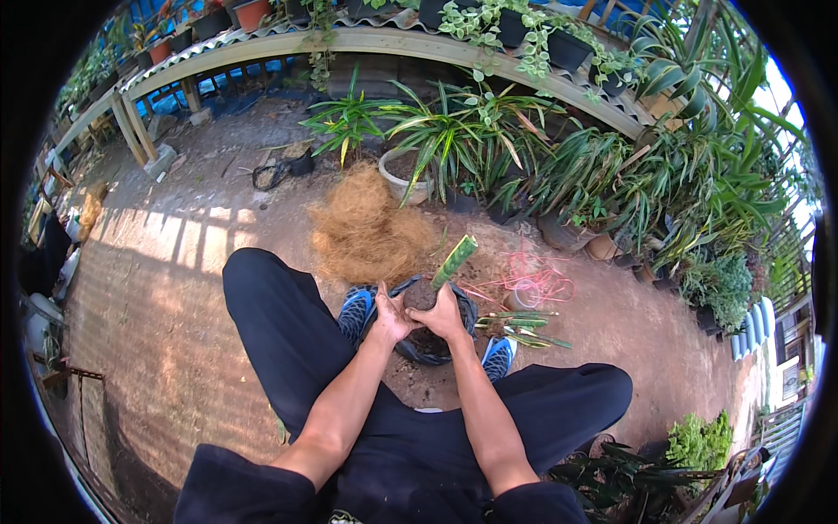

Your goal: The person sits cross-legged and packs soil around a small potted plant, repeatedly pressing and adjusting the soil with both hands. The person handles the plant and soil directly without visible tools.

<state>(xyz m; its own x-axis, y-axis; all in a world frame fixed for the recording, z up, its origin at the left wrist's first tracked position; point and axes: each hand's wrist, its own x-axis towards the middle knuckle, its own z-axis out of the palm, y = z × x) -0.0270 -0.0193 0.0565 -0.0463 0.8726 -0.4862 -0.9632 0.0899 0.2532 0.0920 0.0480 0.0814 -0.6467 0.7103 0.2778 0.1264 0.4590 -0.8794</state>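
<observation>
Between my knees, my left hand cups the near left side of a dark clump of soil. My right hand curls round the clump's right side. A thick, mottled green leaf cutting with a flat cut top rises from beside my right hand and leans right; its base is hidden. Just under both hands is a black plastic bag with dark soil in it. The bag sits on the ground between my two blue patterned shoes.
Beyond my feet lies a heap of brown fibre. Pink string, a small clear cup and loose cut leaves lie to the right. Farther back are a round pale pot, leafy plants and a long plant bench.
</observation>
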